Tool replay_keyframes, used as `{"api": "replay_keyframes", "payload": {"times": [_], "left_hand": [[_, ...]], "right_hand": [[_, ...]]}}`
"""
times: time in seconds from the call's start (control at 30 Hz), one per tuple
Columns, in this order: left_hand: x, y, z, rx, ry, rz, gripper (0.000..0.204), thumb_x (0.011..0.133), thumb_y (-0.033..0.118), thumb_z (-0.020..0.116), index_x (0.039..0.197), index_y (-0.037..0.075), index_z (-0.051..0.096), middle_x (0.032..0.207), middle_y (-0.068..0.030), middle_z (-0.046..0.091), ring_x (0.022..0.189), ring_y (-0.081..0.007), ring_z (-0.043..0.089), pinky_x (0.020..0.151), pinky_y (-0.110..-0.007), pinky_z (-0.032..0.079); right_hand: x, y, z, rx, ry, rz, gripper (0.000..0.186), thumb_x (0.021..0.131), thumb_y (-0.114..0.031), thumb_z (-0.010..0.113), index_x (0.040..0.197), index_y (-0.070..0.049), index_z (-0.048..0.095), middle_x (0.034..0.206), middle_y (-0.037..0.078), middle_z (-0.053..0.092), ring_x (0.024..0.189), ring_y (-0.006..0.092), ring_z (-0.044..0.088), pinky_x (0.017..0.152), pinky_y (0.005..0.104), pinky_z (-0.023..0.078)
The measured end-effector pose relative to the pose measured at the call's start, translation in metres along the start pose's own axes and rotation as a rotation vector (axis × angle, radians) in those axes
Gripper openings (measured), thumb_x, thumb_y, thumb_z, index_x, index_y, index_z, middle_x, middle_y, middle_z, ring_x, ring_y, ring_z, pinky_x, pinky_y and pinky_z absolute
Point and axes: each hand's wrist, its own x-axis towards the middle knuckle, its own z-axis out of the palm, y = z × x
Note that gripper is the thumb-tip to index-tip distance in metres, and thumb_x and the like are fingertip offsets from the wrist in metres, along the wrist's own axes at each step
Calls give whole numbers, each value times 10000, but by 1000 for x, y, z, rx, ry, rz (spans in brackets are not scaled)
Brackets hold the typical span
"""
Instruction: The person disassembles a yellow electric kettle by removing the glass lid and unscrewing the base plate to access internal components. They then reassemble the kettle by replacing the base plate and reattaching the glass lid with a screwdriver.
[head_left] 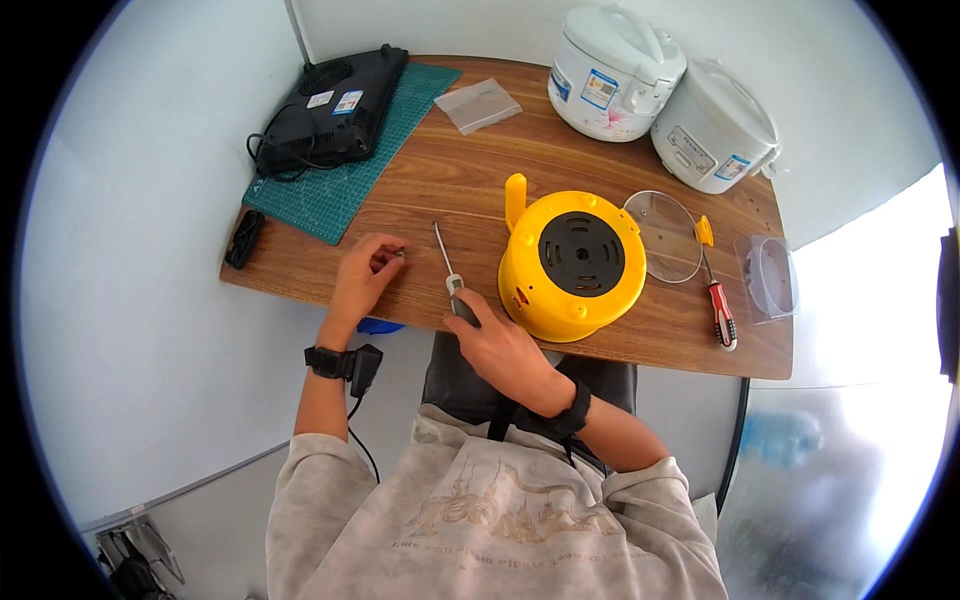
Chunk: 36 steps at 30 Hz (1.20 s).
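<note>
On the wooden desk a yellow appliance (532, 290) lies upside down, its vented black base (584, 254) upward and a yellow handle at the back left. My right hand (490, 338) grips a screwdriver (450, 283) with a grey and white handle, its thin shaft pointing away over the desk, left of the appliance. My left hand (372, 265) is closed in a pinch to the left of the screwdriver tip, on a tiny object too small to make out. Right of the appliance lie a glass lid (662, 240) and a red-handled screwdriver (722, 316).
A black appliance (335, 110) with cables rests on a green cutting mat (310, 210); a black coiled cord (243, 238) is at the left. Two white rice cookers (614, 70) stand at the back near a plastic bag (478, 102). A clear container (768, 278) sits at the right edge.
</note>
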Motion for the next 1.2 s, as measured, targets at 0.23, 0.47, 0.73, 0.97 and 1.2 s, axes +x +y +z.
{"api": "replay_keyframes", "payload": {"times": [0.23, 0.47, 0.73, 0.97, 1.2], "left_hand": [[-5, -5, -6, -57, 14, -28, 238, 921, -34, 647, 1148, 39, 646, 1115, -34, 649, 1016, -144, 649, 877, -275, 533], [-5, 8, -4, 130, 12, 30, 236, 921, -29, 636, 1148, 35, 644, 1098, -65, 639, 1002, -167, 650, 855, -279, 542], [-2, 84, 5, 117, 37, 190, 163, 930, 30, 630, 1091, 32, 656, 1065, -64, 653, 889, -174, 640, 764, -281, 520], [12, 152, 49, 46, -99, 467, 147, 941, 119, 632, 1072, 54, 650, 1099, -101, 648, 1017, -278, 640, 899, -365, 516], [45, 167, 100, 127, -103, 660, 189, 954, 171, 624, 1101, 52, 641, 1208, -131, 628, 1181, -312, 582, 1016, -427, 466]], "right_hand": [[-7, -6, -23, 104, 184, -63, 402, 837, 15, 646, 1236, 4, 605, 1360, 208, 482, 935, 312, 695, 810, 357, 586], [-35, -20, -84, 142, 448, -57, 421, 785, 27, 753, 1190, -51, 667, 1271, 170, 597, 944, 287, 703, 792, 319, 587], [-93, -13, -175, 567, 879, 201, 385, 926, -282, 737, 1113, 25, 598, 1178, 171, 643, 900, 210, 705, 722, 308, 582], [-100, 19, -213, 304, 748, 295, 280, 1020, -253, 593, 1119, 8, 569, 1107, 125, 618, 867, 177, 670, 707, 284, 578], [-84, 12, -217, 55, 576, 274, 146, 953, -72, 651, 1071, -6, 597, 1036, 149, 596, 859, 272, 650, 732, 345, 540]]}}
